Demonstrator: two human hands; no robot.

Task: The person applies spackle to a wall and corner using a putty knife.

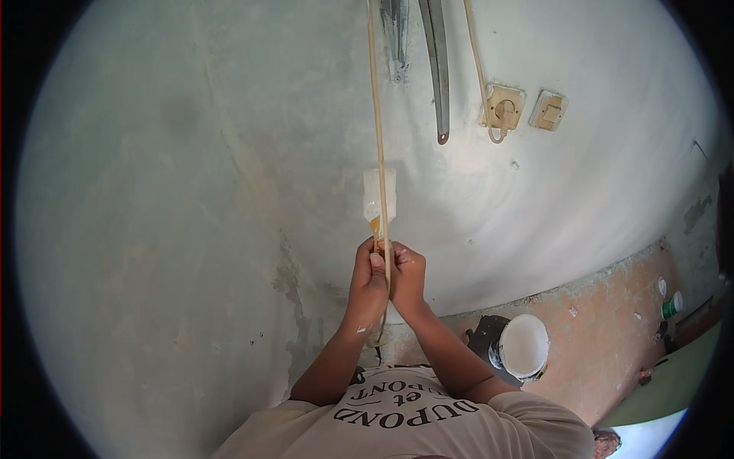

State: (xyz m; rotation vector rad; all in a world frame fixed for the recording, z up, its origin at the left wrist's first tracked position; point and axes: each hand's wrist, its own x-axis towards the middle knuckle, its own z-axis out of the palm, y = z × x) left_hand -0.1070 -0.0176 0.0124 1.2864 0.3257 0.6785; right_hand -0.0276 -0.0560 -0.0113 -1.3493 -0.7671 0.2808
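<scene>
Both hands are together in the middle, in front of the pale wall. My left hand (365, 283) is closed on the orange handle of a white-coated paint brush (373, 197), its thumb along the handle. My right hand (405, 277) is closed right beside it at the handle's lower end; exactly what its fingers grip is hidden. A long beige cable (376, 92) hangs down over the brush and passes between my hands.
The wall (153, 191) carries a socket (494, 103) with a plug, a switch (549, 111) and a hanging metal strip (437, 76). At lower right on the floor (581, 336) stand a white bucket (524, 336) and a green-and-white container (673, 304).
</scene>
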